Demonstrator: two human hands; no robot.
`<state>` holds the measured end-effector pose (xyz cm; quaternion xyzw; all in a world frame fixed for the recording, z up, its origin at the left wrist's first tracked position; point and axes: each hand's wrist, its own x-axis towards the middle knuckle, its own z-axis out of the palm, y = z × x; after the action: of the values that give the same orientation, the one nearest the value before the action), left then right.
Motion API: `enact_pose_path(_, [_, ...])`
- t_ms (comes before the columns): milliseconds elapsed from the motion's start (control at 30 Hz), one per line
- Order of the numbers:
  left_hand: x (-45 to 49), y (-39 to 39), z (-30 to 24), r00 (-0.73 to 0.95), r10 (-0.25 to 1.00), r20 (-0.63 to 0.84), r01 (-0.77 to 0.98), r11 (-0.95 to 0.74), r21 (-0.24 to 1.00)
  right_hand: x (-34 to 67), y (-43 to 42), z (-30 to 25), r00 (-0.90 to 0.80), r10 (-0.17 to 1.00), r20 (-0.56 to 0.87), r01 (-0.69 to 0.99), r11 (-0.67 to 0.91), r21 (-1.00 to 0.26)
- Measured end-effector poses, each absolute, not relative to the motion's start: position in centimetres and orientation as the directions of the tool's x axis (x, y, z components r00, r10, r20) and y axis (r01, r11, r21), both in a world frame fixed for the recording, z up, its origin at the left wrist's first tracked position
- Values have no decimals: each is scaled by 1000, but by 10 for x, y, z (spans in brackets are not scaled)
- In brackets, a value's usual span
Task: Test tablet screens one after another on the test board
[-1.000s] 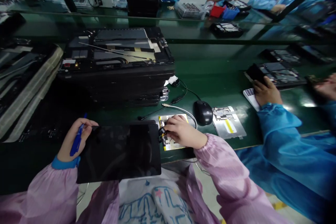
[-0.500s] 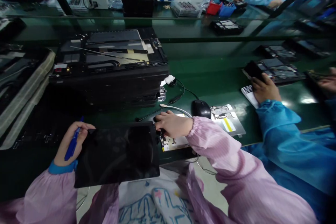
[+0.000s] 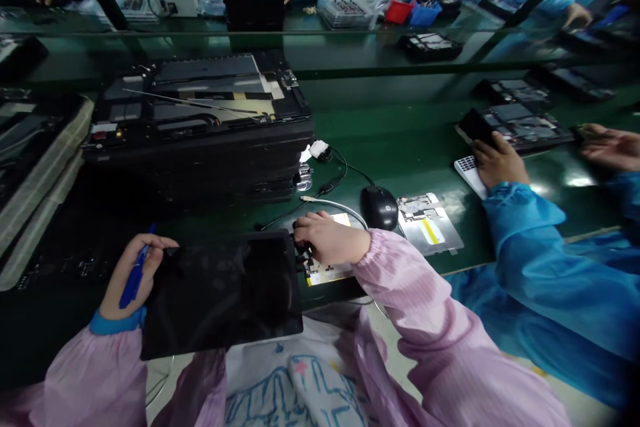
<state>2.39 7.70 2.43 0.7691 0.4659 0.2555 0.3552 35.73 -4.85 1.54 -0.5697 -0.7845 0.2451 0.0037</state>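
Observation:
A black tablet-sized screen panel (image 3: 220, 300) lies tilted at the front edge of the bench, dark side up. At its upper left corner, my left hand (image 3: 133, 273) is closed on its edge, with a blue pen (image 3: 134, 283) tucked in the same hand. My right hand (image 3: 327, 238) meets the panel's right edge, fingers curled around a small dark piece I cannot make out. Beneath that hand lies a silver-white circuit plate (image 3: 330, 273) with yellow tape, partly covered. A pale cable (image 3: 335, 204) curves just behind the hand.
A tall stack of opened black devices (image 3: 210, 140) stands behind the panel. To the right are a black mouse (image 3: 380, 207) and another silver plate (image 3: 435, 230). A co-worker's hand (image 3: 500, 160) rests by a white keypad-like object (image 3: 470, 175). Further devices line the left.
My hands and the panel keep almost the same position. The view has shifted slightly, and at the far right a co-worker's other hand has come further into view.

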Motion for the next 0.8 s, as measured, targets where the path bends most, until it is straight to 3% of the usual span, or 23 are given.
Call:
enact_pose_path(133, [24,77,24,434,899,54,536,-306,787,355,-79,-3,-42,996,-74,883,2,-470])
enact_pose_path(267, [24,78,20,418,907,56,541,-298,786,341,-110,-23,228,967,112,839,-137,-526])
enact_pose_path(433, [25,79,17,405,910,82,557,-317,768,324,-118,-33,334,918,214,795,-153,-587])
enact_pose_path(800, [27,81,19,391,918,70,544,-292,787,317,-111,-31,398,902,168,744,-210,-635])
